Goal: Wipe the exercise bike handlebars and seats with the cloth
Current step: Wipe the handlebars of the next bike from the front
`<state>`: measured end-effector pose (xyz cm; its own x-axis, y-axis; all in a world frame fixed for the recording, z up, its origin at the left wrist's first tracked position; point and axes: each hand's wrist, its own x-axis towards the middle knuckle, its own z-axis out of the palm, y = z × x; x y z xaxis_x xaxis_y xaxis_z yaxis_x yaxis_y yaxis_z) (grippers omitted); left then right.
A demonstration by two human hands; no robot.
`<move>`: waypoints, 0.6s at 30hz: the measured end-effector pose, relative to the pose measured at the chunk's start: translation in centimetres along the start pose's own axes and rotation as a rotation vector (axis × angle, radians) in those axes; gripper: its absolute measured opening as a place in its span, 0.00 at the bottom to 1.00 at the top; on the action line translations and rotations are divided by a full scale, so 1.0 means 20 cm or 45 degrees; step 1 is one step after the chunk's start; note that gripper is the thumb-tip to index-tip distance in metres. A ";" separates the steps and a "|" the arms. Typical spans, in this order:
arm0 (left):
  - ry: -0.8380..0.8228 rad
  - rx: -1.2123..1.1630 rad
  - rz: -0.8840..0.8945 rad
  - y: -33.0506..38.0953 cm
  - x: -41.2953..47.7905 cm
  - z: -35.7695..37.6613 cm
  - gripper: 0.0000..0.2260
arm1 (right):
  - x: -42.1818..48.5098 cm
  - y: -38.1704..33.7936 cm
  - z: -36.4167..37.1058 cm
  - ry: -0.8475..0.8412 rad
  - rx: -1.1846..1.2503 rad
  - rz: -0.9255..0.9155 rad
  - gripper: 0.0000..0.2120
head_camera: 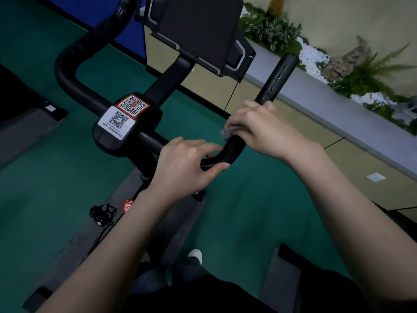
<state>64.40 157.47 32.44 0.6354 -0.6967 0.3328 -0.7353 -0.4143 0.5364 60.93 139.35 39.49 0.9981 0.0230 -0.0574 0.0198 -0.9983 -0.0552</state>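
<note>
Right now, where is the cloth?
Head view, right of centre: the cloth sits under the right hand on the handlebar, near the left hand.

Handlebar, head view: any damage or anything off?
The right handlebar grip shows pale pits or scuffs along its upper part, which look like wear, though glare is possible. The cloth is frayed where it sticks out under the right hand. Nothing else stands out.

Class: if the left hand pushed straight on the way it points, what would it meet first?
Probably the cloth bunched under the right hand, just up the handlebar from where the left hand grips the bend. Depth is hard to judge.
</note>
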 end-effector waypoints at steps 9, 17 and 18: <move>0.014 -0.002 0.003 0.01 0.00 0.00 0.15 | -0.19 -0.14 0.31 0.963 0.631 0.309 0.07; 0.068 0.001 0.045 0.01 0.00 0.01 0.16 | -0.15 -0.47 0.48 1.535 1.930 0.996 0.17; 0.068 0.004 0.048 0.01 0.00 0.02 0.16 | -0.16 -0.50 0.49 1.529 2.061 1.012 0.17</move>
<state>64.22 157.27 32.25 0.6192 -0.6794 0.3937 -0.7593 -0.3903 0.5207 56.92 149.73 30.41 0.3300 -0.9431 -0.0397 0.2858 0.1399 -0.9480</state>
